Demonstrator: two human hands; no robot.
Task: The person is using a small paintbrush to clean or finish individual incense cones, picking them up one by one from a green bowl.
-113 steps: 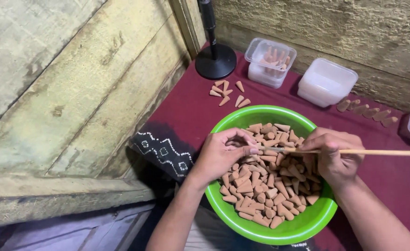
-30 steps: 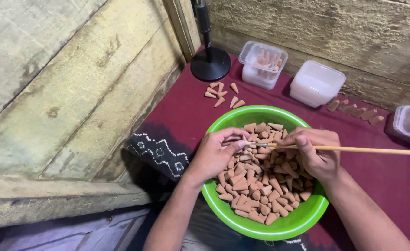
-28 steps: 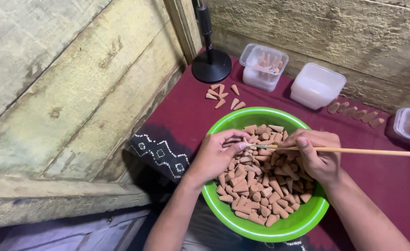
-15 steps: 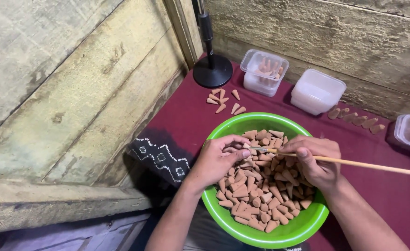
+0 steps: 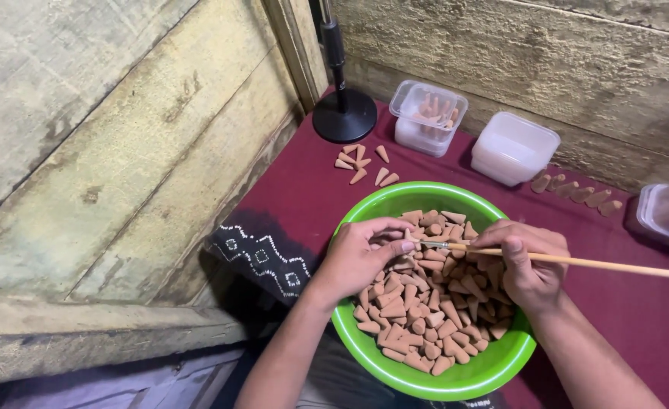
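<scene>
1. Cone (image 5: 409,237) sits pinched in our left hand (image 5: 361,257) fingers, over the green bowl (image 5: 456,379).
2. Our right hand (image 5: 528,261) grips the thin stick (image 5: 615,263), tip at the cone.
3. We think a hard poke could crack it, or it could slip back among the cones (image 5: 425,318).

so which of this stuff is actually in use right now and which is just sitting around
In use:
- left hand, pinching one brown cone from the pile
- right hand, grip on the thin wooden stick
- green bowl of brown cones

Lying about:
- loose cones on the maroon cloth
- two clear plastic tubs
- black stand base
- row of cones by the wall
</scene>
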